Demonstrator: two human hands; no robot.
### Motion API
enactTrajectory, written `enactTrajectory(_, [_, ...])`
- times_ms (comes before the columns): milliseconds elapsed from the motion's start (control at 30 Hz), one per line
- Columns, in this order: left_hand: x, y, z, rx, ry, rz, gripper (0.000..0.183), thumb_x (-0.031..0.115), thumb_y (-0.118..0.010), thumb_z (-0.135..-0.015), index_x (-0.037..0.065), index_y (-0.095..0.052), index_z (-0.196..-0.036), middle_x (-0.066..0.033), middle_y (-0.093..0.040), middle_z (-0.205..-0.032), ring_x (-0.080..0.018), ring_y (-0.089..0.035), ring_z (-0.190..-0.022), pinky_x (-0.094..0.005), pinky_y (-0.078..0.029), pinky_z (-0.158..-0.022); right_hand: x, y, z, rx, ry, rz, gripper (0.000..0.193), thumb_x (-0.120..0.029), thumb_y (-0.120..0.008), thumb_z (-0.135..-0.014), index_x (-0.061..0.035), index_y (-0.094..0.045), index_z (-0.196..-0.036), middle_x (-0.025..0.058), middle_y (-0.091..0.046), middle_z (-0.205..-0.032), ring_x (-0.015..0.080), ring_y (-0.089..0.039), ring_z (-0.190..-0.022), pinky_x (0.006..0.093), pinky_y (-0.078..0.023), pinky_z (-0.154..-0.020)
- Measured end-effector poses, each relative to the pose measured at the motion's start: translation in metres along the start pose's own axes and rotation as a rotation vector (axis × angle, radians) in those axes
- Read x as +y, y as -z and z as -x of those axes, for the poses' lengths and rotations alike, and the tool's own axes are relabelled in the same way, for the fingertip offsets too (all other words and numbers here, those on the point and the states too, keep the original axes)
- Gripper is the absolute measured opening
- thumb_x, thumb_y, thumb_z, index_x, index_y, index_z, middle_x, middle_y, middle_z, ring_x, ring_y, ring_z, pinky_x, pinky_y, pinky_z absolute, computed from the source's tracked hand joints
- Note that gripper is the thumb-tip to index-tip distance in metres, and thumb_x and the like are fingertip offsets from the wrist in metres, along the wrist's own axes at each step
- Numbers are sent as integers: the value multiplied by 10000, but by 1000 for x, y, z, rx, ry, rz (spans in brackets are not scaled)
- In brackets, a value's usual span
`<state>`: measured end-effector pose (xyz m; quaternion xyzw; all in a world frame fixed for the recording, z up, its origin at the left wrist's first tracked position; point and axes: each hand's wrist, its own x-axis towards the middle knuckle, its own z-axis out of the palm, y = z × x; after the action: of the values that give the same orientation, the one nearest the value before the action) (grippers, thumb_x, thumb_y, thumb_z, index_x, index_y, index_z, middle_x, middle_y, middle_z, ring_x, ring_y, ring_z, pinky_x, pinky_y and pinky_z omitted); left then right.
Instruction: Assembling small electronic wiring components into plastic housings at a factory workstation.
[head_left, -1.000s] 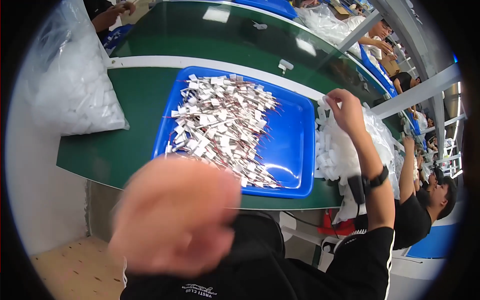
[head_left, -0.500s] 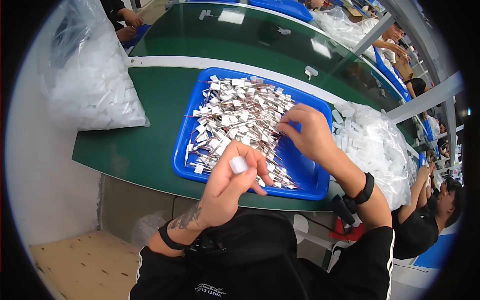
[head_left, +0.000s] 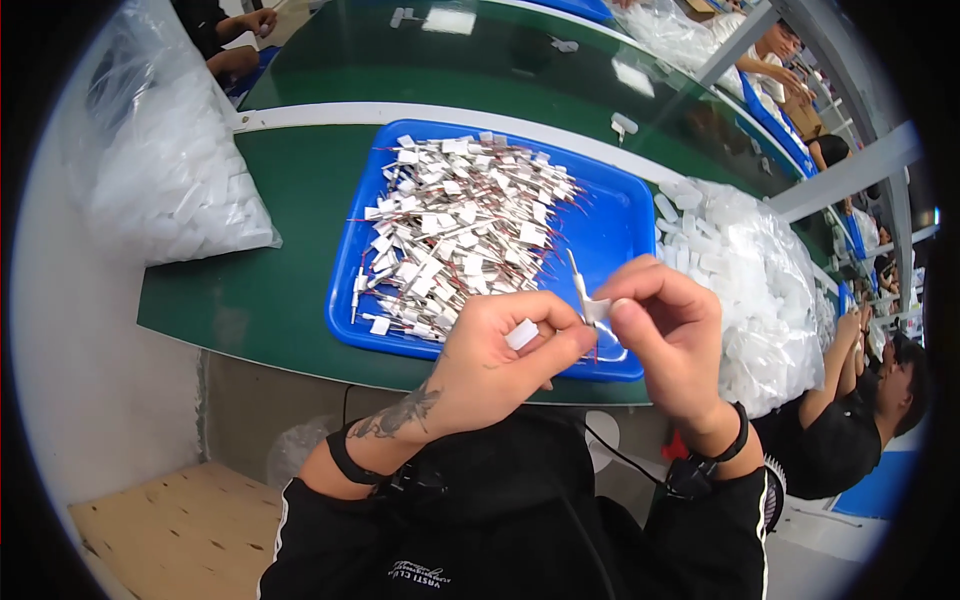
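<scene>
My left hand (head_left: 510, 345) is closed round a small white plastic casing (head_left: 521, 334), which shows between the curled fingers and thumb. Its fingertips meet those of my right hand (head_left: 672, 330) above the near right part of a blue tray (head_left: 640, 230). Pinched in my right hand is a thin wired part with a white tab (head_left: 597, 307), its slim metal end pointing up and away. Whether the left fingertips also grip this part is hard to see. A heap of similar wired parts (head_left: 450, 215) with white tabs and red leads fills the tray's left and middle.
Clear plastic bags of white casings stand left (head_left: 190, 190) and right (head_left: 750, 290) of the tray on the green table (head_left: 280, 330). Beyond a white rail (head_left: 300, 115) runs a green conveyor (head_left: 360, 65) with a few loose pieces. Co-workers sit at the upper left and along the right.
My right hand has come back from the heap with a wired part and now meets my left hand. The left hand has moved right, still holding the casing. The view has shifted slightly.
</scene>
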<state>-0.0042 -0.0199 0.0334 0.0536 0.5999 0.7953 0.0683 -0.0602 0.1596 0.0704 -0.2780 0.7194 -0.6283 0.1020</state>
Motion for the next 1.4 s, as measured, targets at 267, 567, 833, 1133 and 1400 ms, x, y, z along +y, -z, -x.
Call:
enactTrajectory(267, [4, -1, -11, 108, -86, 70, 233, 169, -580, -942, -29, -608, -821, -49, -599, -742, -56, -559, -581, -204, -497, -501, 20, 25, 0, -54, 62, 434, 296, 18, -629, -819, -35, -630, -1110, 95, -604, -1016, 157, -582, -811, 265, -486, -631])
enactTrajectory(567, [0, 35, -2, 132, -418, 194, 426, 309, -438, -1013, -25, -576, -787, 14, -384, -565, -65, -371, -505, -239, -461, -500, 49, 9, -27, -216, 279, 892, 235, -84, -732, -725, -73, -662, -949, 81, -600, -939, 268, -601, -880, 367, -499, -735])
enactTrajectory(833, [1, 32, 11, 298, -235, 0, 202, 153, -566, -941, -34, -618, -881, 42, -414, -572, -33, -393, -516, -229, -433, -498, 36, 22, -28, -115, 276, 719, 116, -19, -710, -755, -25, -674, -866, 86, -617, -1003, 218, -608, -906, 303, -487, -769])
enactTrajectory(1133, [-8, -11, -3, 72, -240, -397, 264, 87, -799, -752, 7, -684, -976, 80, -413, -578, -6, -338, -523, -196, -295, -479, 23, -5, 26, 114, -124, -420, 84, 18, -663, -839, 19, -675, -923, 129, -591, -1062, 162, -576, -954, 287, -463, -845])
enactTrajectory(1400, [-2, -10, -4, -191, 54, -199, 93, 86, -661, -873, -3, -685, -886, 12, -607, -666, -28, -528, -590, -191, -431, -524, 10, 26, 18, 22, 473, 644, 481, 64, -727, -611, -43, -684, -1078, 150, -542, -1204, 241, -572, -901, 333, -481, -753])
